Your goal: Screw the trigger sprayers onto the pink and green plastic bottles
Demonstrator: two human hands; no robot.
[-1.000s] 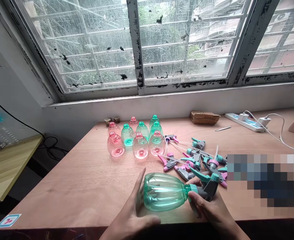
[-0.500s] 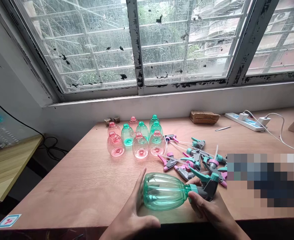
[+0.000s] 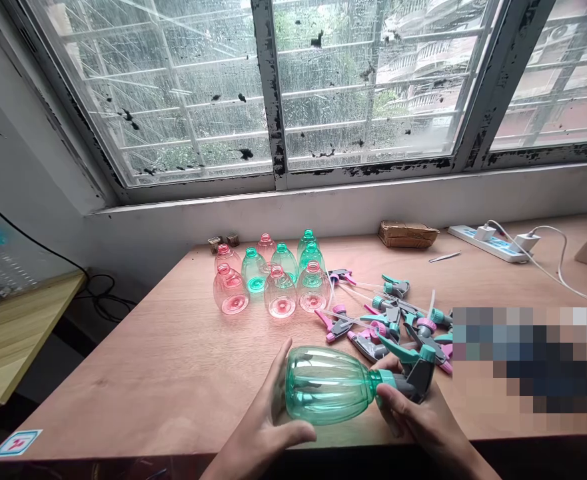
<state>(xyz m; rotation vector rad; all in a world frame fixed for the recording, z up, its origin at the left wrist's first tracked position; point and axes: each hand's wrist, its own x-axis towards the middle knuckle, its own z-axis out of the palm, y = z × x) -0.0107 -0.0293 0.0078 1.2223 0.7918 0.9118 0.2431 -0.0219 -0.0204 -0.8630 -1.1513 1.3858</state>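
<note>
A clear green spray bottle [image 3: 326,385] lies sideways in the air above the table's front edge, its base to the left. Its grey and teal trigger head [image 3: 416,370] sits on the neck. My right hand [image 3: 413,417] is closed around the teal collar, thumb on the near side, other fingers partly hidden behind. Beside the base, my left hand [image 3: 268,420] is open, fingers stretched up and thumb apart; whether it touches the bottle I cannot tell. Behind my right hand lies a pile of loose trigger heads [image 3: 390,317] in grey, teal and pink, some with tubes.
Several headless pink bottles [image 3: 280,297] and green bottles [image 3: 256,273] stand upright at the back middle of the table [image 3: 173,373]. Farther right are a brown wrapped packet [image 3: 408,235], a thin pen-like stick [image 3: 444,257] and a white power strip [image 3: 490,245] with cables.
The bottle's base has dipped very slightly and the reflections on its body have shifted. My left thumb has moved a little left. My right hand keeps its grip on the collar.
</note>
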